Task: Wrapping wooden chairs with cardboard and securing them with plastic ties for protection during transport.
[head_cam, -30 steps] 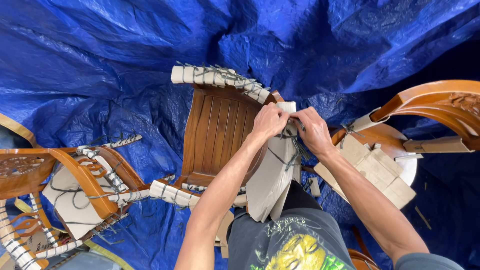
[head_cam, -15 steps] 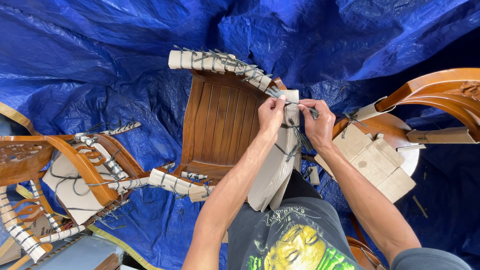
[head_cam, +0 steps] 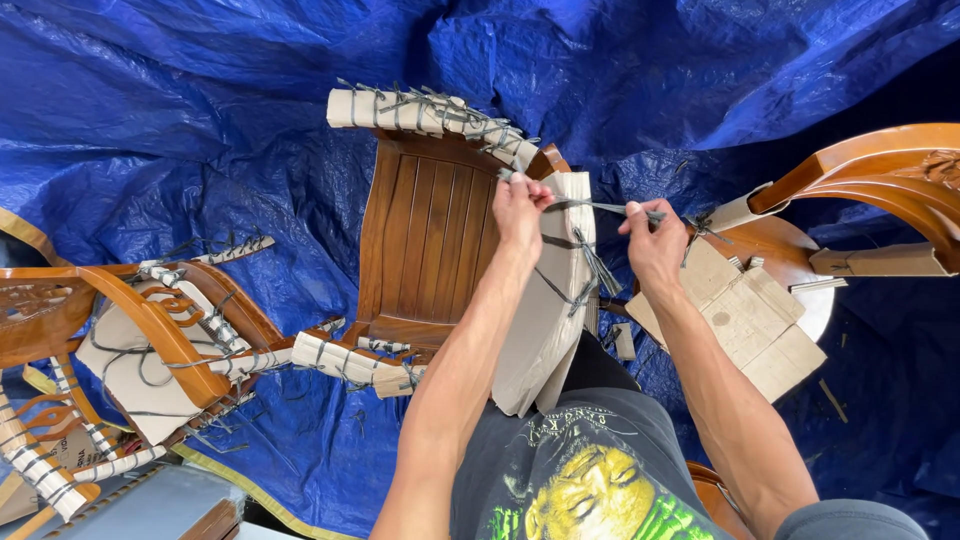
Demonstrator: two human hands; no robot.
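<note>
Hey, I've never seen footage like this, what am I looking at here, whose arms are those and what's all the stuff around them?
This is one picture from a camera worn on a person's head, looking down at their own two bare arms. The left hand pinches a thin grey strap against a beige cardboard sheet wrapped on a brown slatted wooden chair. The right hand grips the same strap and holds it taut. Underneath lies a crumpled blue tarpaulin. More cardboard-padded wooden chairs stand at the left and right.

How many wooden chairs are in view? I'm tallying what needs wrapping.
3: the middle chair under both hands, the left chair, and the right chair. More may lie out of frame.
</note>
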